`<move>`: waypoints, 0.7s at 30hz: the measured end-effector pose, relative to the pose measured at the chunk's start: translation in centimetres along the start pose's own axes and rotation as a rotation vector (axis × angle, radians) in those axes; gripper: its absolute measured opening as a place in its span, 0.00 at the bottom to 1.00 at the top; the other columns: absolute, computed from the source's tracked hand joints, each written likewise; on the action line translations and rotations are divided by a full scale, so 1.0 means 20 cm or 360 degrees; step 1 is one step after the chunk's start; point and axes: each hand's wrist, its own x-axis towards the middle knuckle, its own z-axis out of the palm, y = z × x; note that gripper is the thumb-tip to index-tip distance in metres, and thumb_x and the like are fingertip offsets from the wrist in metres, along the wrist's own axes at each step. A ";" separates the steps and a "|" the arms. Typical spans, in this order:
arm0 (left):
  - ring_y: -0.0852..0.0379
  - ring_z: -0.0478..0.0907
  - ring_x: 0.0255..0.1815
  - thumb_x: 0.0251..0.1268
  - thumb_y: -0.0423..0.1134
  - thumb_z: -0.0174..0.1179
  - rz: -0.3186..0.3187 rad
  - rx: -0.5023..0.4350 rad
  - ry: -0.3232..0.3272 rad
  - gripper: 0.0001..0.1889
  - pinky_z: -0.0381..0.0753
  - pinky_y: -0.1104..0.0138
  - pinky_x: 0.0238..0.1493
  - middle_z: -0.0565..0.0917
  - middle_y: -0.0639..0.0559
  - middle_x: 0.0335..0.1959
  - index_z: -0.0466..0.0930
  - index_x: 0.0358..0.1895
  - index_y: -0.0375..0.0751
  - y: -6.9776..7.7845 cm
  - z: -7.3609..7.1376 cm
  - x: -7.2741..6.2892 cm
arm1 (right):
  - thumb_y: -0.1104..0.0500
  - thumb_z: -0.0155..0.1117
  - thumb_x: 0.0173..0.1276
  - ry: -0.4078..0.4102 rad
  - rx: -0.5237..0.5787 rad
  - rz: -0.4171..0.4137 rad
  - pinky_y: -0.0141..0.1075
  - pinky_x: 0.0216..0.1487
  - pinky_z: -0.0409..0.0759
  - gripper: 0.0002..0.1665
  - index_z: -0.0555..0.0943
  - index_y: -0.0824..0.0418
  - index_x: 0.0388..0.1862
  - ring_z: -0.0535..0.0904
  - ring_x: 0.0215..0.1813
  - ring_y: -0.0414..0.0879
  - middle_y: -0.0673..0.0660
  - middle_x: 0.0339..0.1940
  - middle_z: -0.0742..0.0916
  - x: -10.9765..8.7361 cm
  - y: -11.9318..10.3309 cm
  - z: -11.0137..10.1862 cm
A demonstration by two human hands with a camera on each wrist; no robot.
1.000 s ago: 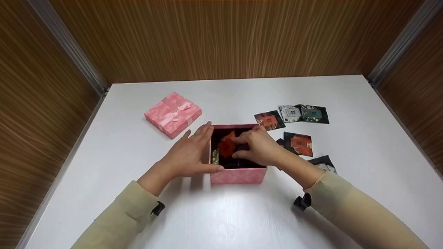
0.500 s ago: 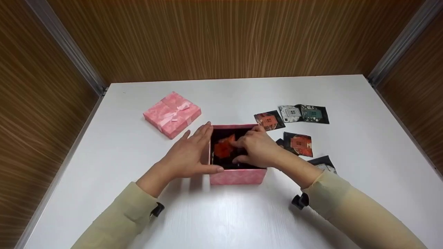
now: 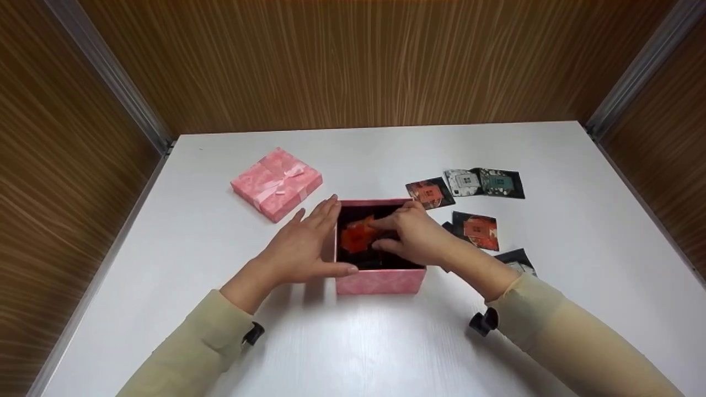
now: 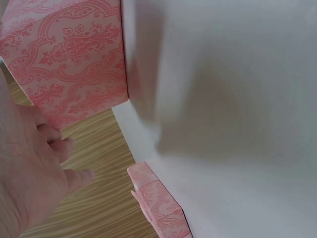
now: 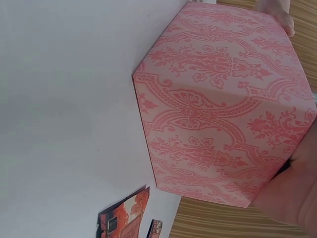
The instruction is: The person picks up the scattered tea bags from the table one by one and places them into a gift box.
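Note:
An uncovered pink patterned box (image 3: 380, 281) stands near the table's middle, dark inside. Against its left side rests my left hand (image 3: 298, 248), fingers extended along the wall and thumb over the front rim; the left wrist view has these fingers (image 4: 59, 148) beside the box. My right hand (image 3: 416, 234) reaches in over the right rim, with index finger and thumb curled at the right part of a black-and-orange sachet (image 3: 357, 236). The other fingertips are hidden. In the right wrist view the box (image 5: 213, 124) hides most of that hand (image 5: 292, 193).
A pink lid with a ribbon bow (image 3: 278, 184) lies at the back left. Several sachets are spread on the right: an orange one (image 3: 430, 193), a white one (image 3: 463, 182), a green one (image 3: 501, 182), a red one (image 3: 479, 230) and a partly hidden one (image 3: 518, 262).
Inside the box the orange sachet has shifted slightly left and covers a yellow-green patch seen earlier. My right fingers have moved a little; the left hand has stayed in place.

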 end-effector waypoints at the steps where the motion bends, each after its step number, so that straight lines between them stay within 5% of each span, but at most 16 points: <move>1: 0.52 0.43 0.88 0.54 0.90 0.46 -0.0001 -0.0007 -0.0001 0.70 0.47 0.46 0.84 0.42 0.50 0.89 0.38 0.88 0.43 0.00 0.00 0.00 | 0.54 0.76 0.71 0.0023 0.0055 -0.0003 0.56 0.65 0.75 0.23 0.88 0.63 0.61 0.89 0.53 0.53 0.60 0.49 0.93 0.00 0.00 0.00; 7: 0.52 0.43 0.88 0.56 0.89 0.48 0.0008 -0.0017 0.0009 0.69 0.47 0.46 0.84 0.42 0.49 0.89 0.38 0.88 0.41 0.00 0.00 0.00 | 0.59 0.73 0.74 0.0164 0.0355 0.0072 0.51 0.59 0.85 0.23 0.86 0.64 0.65 0.88 0.55 0.51 0.57 0.50 0.93 -0.03 0.02 -0.08; 13: 0.51 0.44 0.88 0.56 0.88 0.49 0.0013 -0.0010 0.0010 0.69 0.48 0.45 0.84 0.42 0.49 0.89 0.38 0.88 0.41 0.00 0.00 0.00 | 0.59 0.70 0.77 0.0393 0.0599 0.0316 0.39 0.49 0.88 0.24 0.84 0.59 0.69 0.89 0.50 0.48 0.52 0.53 0.92 -0.12 0.09 -0.24; 21: 0.51 0.44 0.88 0.54 0.90 0.47 -0.0008 -0.0016 0.0001 0.70 0.49 0.44 0.84 0.42 0.50 0.89 0.38 0.88 0.43 0.00 0.00 0.00 | 0.58 0.70 0.77 0.0562 0.0563 0.0588 0.25 0.44 0.83 0.26 0.82 0.62 0.71 0.87 0.45 0.42 0.61 0.53 0.91 -0.27 0.35 -0.43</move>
